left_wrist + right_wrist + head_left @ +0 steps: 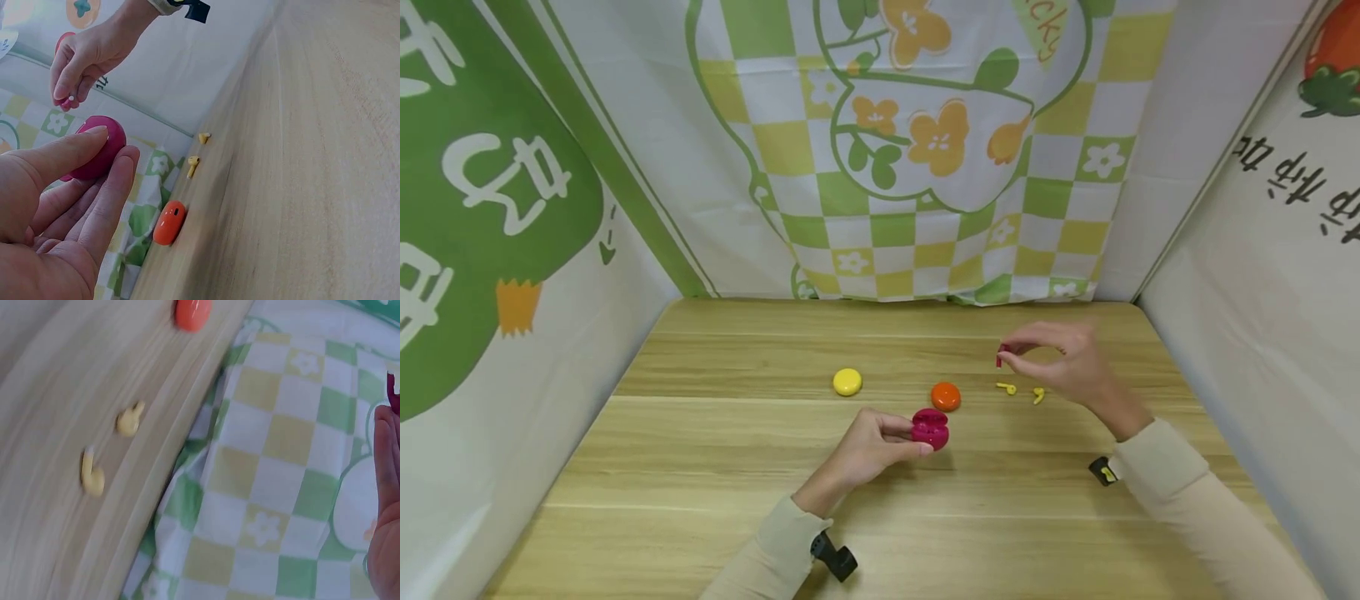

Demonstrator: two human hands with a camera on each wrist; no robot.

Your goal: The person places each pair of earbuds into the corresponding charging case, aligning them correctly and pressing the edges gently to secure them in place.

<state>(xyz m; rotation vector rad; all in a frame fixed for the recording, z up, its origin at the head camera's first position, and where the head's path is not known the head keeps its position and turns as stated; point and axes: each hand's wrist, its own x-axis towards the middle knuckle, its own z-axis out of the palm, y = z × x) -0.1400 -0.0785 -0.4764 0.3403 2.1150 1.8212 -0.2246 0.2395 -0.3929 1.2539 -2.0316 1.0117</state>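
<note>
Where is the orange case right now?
In the head view, the orange case lies on the table, right of centre, just beyond the pink case in the left hand, with yellow earbuds to its right.

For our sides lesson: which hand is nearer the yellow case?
Left. The left hand is this side of the yellow case; the right hand is well to its right.
</note>
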